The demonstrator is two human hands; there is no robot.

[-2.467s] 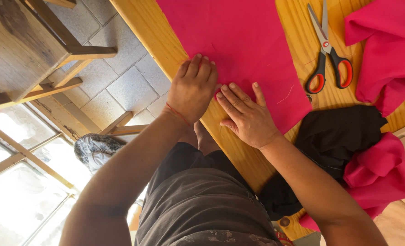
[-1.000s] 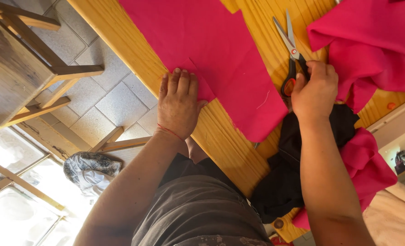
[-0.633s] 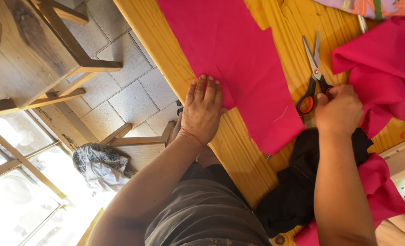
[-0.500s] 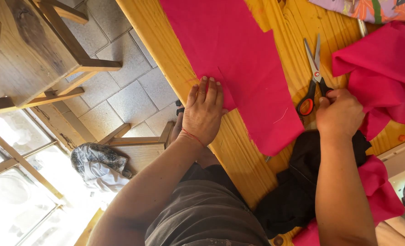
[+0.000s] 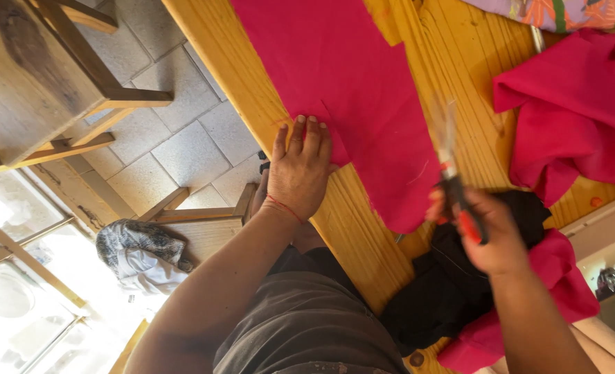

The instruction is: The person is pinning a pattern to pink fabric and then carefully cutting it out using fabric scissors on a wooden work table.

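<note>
Both hands are over the near edge of the yellow wooden plank desk (image 5: 460,62); the left hand (image 5: 299,170) lies flat, fingers spread and released, pressing the near corner of the flat sheet of crimson-pink cloth (image 5: 349,90) against the desk's edge; the right hand (image 5: 491,239) is clenched around the red handles of a pair of steel scissors (image 5: 453,176), blurred, blades pointing away from the person just beside the sheet's near edge; under that hand a crumpled black cloth (image 5: 446,291) hangs over the desk's edge; a bunched heap of the same pink cloth (image 5: 577,118) lies toward the right edge.
</note>
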